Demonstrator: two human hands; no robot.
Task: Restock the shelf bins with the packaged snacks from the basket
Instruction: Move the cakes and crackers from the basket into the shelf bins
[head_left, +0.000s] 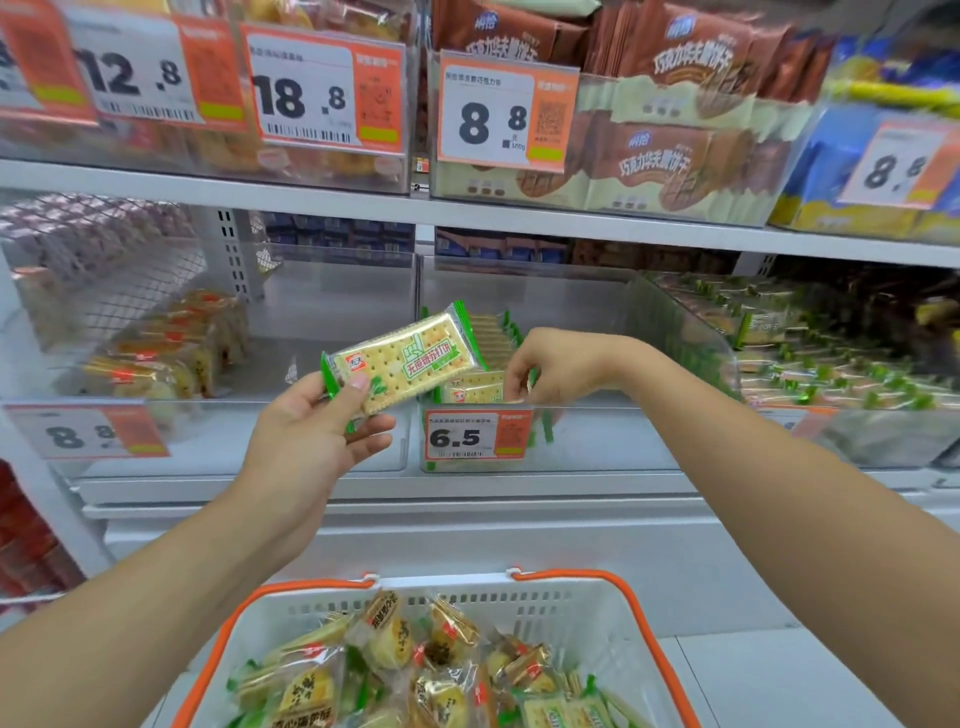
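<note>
My left hand (317, 431) grips a green-edged soda cracker pack (402, 356), holding it tilted in front of the shelf. My right hand (550, 366) reaches over the front wall of the clear bin (597, 441) priced 6.5 and pinches another cracker pack (472, 389) standing inside it. More green cracker packs (496, 332) stand in a row behind it in the same bin. Below, the white basket with orange handles (571, 597) holds several mixed snack packs (415, 670), yellow pastries and green cracker packs.
Left of the 6.5 bin is a clear bin (234, 441) tagged 8.8 with orange-labelled pastries (171, 348). A bin (857, 431) of green-and-brown packs sits to the right. The upper shelf (467, 208) carries bins of chocolate wafers (670, 156) and other snacks.
</note>
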